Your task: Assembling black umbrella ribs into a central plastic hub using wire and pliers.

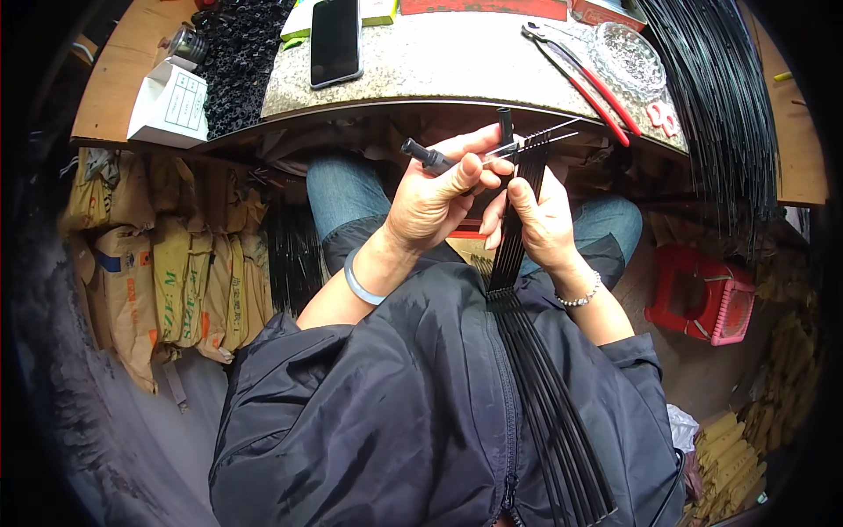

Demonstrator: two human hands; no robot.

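Observation:
My left hand [426, 198] is closed around a dark, pen-like handle [426, 156]. A second short black cylinder [505, 126] stands up by its fingertips. Two thin metal rods [555, 132] point right from there, across the upper ends of a row of narrow black strips [549, 378]. Thumb and fingers of my right hand [549, 220] pinch these strips just below the rods. A crosswise band gathers the strips lower down, and their long ends trail over my dark smock [378, 395]. Whether the rods pass through the strips, I cannot tell.
On the worktop [421, 70] lie a phone [336, 44], red-handled pliers [593, 83] and a glass dish [628, 60]. Black strands [720, 114] hang over its right edge. A white box [171, 105] stands left, a red stool [702, 294] right. Brown sacks [127, 290] line the left.

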